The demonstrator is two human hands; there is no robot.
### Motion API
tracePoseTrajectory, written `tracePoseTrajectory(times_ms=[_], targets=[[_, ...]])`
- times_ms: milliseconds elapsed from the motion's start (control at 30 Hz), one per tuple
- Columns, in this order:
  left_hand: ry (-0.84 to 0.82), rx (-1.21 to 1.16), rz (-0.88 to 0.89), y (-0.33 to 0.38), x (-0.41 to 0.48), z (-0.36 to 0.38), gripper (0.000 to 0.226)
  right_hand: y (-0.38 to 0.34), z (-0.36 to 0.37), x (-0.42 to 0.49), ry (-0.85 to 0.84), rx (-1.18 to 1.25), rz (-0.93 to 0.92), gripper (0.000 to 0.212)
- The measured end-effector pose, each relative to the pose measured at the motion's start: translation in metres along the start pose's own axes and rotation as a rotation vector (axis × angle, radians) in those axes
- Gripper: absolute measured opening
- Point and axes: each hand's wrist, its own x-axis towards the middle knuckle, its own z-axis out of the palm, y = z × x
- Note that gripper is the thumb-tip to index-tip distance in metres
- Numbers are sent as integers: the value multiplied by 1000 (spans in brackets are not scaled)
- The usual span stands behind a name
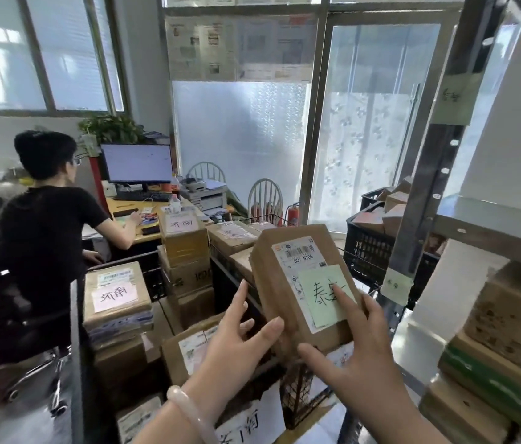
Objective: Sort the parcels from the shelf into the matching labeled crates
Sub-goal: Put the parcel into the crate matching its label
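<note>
parcel (304,283): brown cardboard box, held up tilted in front of the camera, above the crates, label side facing the camera
label: white shipping label with barcode on the parcel face; green sticky note (326,294) stuck over its lower part, handwritten characters on it
right hand (358,357): clamped on the parcel's lower right corner, thumb underneath, index finger lying on the green note
left hand (236,344): fingers spread, thumb touching the parcel's lower left edge, other fingers just beside its left side; pale bangle (190,415) on the wrist
crates: black mesh crate (300,395) directly below the parcel, white handwritten sheet (249,421) on its front; more parcels stacked inside it and to the left, two with pink handwritten notes (115,296)
black crate (371,248): further back right, holds parcels
shelf (489,225): metal rack at right, boxes stacked on lower level, green tags on its upright
background: person in black seated at a desk (134,216) with a monitor (137,163), back left
</note>
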Motion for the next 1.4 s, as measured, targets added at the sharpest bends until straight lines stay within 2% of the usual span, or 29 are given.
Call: tracePoseTrajectory(times_ms=[167,300,467,600,733,833,1067,1233,1400], targets=[[102,218,18,-5,44,-14,82,35,-5,95,31,21,66,85],[125,346,43,-7,90,-17,78,63,6,183,-25,-35,87,86],[149,407,24,-14,145,-21,38,84,41,293,-71,-122,81,83],[203,462,1,-20,174,-27,59,103,79,364,-132,-145,59,79],[248,463,-7,-26,194,-33,46,121,106,423,-118,-158,18,71],[275,467,-10,-31,205,-35,56,135,121,454,-92,-157,1,64],[280,485,-52,-47,223,-37,51,162,152,482,-180,-124,28,63],[262,505,-46,-45,234,-32,55,171,146,496,-104,-90,49,64],[234,462,-44,-46,241,-22,53,176,146,495,-149,-87,49,66]])
